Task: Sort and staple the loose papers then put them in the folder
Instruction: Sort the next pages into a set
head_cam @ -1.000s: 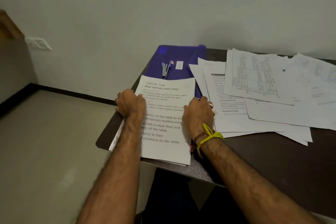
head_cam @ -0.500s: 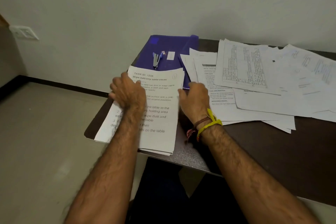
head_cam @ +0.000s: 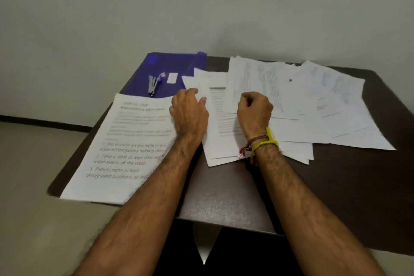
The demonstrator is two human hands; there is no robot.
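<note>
A sorted stack of printed sheets (head_cam: 125, 148) lies at the table's left corner, hanging slightly over the edge, with no hand on it. Behind it is the blue folder (head_cam: 170, 63), carrying a small stapler (head_cam: 153, 85) and a white staple box (head_cam: 172, 78). Loose papers (head_cam: 313, 105) are spread over the middle and right of the table. My left hand (head_cam: 189, 114) rests with relaxed fingers on the left edge of that spread. My right hand (head_cam: 254, 112) has curled fingers that pinch the lower left corner of the top sheet.
The dark table (head_cam: 336, 186) has bare surface in front of the papers and along its right side. A plain wall stands directly behind it. The floor (head_cam: 33, 163) drops away to the left.
Both hands left the sorted stack and moved right onto the loose papers. The stack now lies free at the left corner. The camera view shifted right.
</note>
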